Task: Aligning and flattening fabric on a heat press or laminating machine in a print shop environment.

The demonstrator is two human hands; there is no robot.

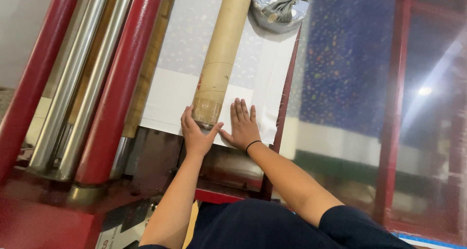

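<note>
Site: textile/fabric workshop, industrial.
Heavy red machine frame (116, 83) w/ steel rollers (73, 83) was present; printed cloth (194, 40) lay across the bed, a cardboard core tube (221, 54) on it.

red roller (116, 83) close left, cardboard tube (221, 59) centre, bare white fabric (170, 96) between

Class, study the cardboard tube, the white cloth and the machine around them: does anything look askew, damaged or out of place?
Little stands out. The cardboard tube lies along the white cloth, with the left hand at its end and the right hand flat beside it. Only the cloth's right edge looks frayed.
</note>
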